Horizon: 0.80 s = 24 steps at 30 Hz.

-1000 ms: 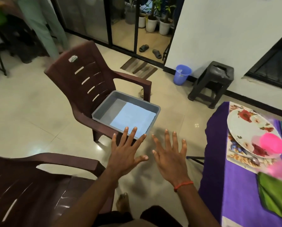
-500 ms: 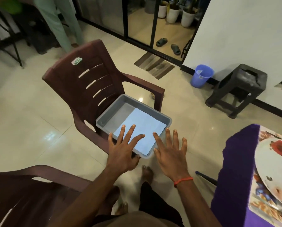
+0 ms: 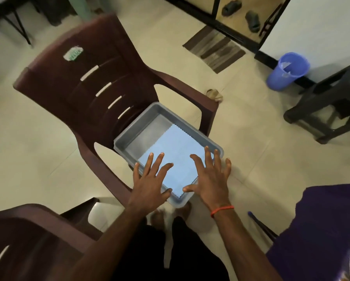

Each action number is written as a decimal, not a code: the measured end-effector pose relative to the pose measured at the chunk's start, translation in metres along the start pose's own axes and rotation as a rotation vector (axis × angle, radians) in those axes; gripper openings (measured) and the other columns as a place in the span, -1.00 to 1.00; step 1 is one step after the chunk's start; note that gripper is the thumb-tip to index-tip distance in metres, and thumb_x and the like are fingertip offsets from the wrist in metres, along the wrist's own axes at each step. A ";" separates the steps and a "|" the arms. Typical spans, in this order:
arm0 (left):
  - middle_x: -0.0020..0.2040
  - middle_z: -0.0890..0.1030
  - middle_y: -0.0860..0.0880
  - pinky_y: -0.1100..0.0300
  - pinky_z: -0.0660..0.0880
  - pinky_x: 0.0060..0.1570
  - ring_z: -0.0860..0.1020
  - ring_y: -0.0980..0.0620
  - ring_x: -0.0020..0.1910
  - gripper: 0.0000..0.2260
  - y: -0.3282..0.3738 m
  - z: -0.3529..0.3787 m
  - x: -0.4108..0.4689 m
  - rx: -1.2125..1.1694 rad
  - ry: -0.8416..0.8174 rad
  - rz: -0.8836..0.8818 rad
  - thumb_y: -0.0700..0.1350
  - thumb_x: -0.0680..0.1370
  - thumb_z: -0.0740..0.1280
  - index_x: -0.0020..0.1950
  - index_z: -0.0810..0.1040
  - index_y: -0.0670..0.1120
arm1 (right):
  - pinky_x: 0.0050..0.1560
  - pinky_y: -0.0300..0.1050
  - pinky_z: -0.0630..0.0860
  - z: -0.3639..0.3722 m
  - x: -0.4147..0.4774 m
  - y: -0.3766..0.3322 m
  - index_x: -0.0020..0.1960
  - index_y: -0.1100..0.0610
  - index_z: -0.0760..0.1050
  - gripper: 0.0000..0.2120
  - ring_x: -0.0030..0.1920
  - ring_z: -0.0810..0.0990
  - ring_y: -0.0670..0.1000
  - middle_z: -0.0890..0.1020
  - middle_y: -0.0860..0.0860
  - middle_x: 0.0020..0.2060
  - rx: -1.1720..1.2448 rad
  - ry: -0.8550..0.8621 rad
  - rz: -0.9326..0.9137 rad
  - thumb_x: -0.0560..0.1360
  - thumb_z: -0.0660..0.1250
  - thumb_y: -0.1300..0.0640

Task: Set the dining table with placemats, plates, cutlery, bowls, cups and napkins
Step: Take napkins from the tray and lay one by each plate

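A grey tray (image 3: 192, 129) sat on the seat of a brown plastic chair (image 3: 85, 78), its near corner jutting past the seat's front edge. Inside it lay a pale blue napkin (image 3: 178, 147), flat against the tray's floor and filling the right and near part, with bare grey floor showing at the far left.

Both hands were stretched over the near end of the tray, palms down. The left hand (image 3: 149, 179) had an open grip with the fingers spread. Its fingertips were over the napkin's left edge and its thumb was by the tray's near rim. The right hand (image 3: 208, 179), with a red thread (image 3: 221, 209) round the wrist, was just as open and held nothing. Its fingers reached across the napkin's right side and the rim there. Whether any fingertip actually touched the cloth could not be told from this angle.

A second brown chair (image 3: 28, 236) stood at lower left. The purple-covered worktop (image 3: 322, 220) filled the lower right. A blue bucket (image 3: 285, 72) and a black stool (image 3: 332, 102) stood by the wall.
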<state>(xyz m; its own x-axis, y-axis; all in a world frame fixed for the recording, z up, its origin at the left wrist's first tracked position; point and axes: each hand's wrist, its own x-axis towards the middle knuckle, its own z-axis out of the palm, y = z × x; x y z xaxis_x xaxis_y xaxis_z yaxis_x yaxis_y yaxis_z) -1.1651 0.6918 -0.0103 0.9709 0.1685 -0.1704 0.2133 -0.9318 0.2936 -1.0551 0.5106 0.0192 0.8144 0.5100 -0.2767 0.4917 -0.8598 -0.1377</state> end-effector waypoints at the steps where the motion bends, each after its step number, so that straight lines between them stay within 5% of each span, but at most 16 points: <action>1: 0.68 0.04 -0.02 -0.44 -0.05 0.48 -0.09 -0.14 0.65 -0.26 -0.003 0.006 0.004 -0.007 -0.027 -0.022 0.29 0.42 0.46 0.51 0.23 0.20 | 0.38 0.50 0.14 0.003 0.008 0.000 0.41 -0.12 0.37 -0.04 0.56 0.18 0.27 0.27 0.14 0.56 0.004 0.018 0.007 0.10 0.62 -0.35; 5: 0.68 -0.08 0.02 -0.39 -0.12 0.51 -0.18 -0.11 0.65 -0.30 -0.016 0.032 0.020 -0.041 -0.139 -0.084 0.32 0.49 0.37 0.56 0.18 0.22 | 0.43 0.46 0.05 0.017 0.034 0.002 0.20 -0.09 0.49 -0.44 0.52 0.28 0.19 0.37 0.08 0.51 -0.029 0.162 -0.035 0.29 0.64 -0.07; 9: 0.68 0.00 -0.01 -0.43 -0.02 0.50 -0.09 -0.14 0.65 -0.28 -0.026 0.061 0.043 -0.051 -0.177 -0.072 0.31 0.47 0.41 0.56 0.25 0.16 | 0.45 0.42 0.06 0.045 0.061 0.009 0.01 -0.05 0.57 -0.80 0.46 0.40 0.14 0.49 0.02 0.43 -0.056 0.405 -0.182 0.54 0.36 0.25; 12: 0.68 0.02 -0.01 -0.42 0.00 0.51 -0.10 -0.14 0.65 -0.31 -0.032 0.082 0.060 -0.058 -0.194 -0.105 0.28 0.49 0.41 0.55 0.26 0.15 | 0.44 0.36 0.10 0.071 0.084 0.013 -0.11 -0.01 0.56 -0.78 0.40 0.48 0.13 0.58 0.03 0.34 -0.048 0.464 -0.256 0.59 0.23 0.24; 17: 0.68 0.04 0.01 -0.28 0.02 0.56 -0.06 -0.11 0.66 -0.41 -0.039 0.106 0.087 -0.057 -0.271 -0.195 0.26 0.58 0.31 0.56 0.27 0.13 | 0.46 0.25 0.08 0.113 0.130 0.027 -0.12 0.00 0.61 -0.88 0.35 0.50 0.09 0.67 0.00 0.20 -0.007 0.310 -0.258 0.45 0.42 0.22; 24: 0.49 0.36 0.02 -0.08 0.48 0.28 0.46 -0.07 0.36 -0.42 -0.066 0.165 0.123 -0.168 -0.389 -0.380 0.29 0.51 0.39 0.44 0.34 0.09 | 0.40 0.19 0.14 0.180 0.208 0.049 0.09 0.03 0.63 -0.76 0.41 0.39 0.23 0.57 0.13 0.30 0.025 0.054 -0.211 0.45 0.48 0.21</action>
<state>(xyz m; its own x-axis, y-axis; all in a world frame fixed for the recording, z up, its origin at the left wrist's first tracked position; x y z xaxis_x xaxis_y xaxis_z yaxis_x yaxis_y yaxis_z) -1.0781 0.7209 -0.2059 0.7177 0.3211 -0.6179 0.5849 -0.7595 0.2847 -0.9172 0.5703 -0.2161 0.7102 0.6785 -0.1878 0.6456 -0.7340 -0.2108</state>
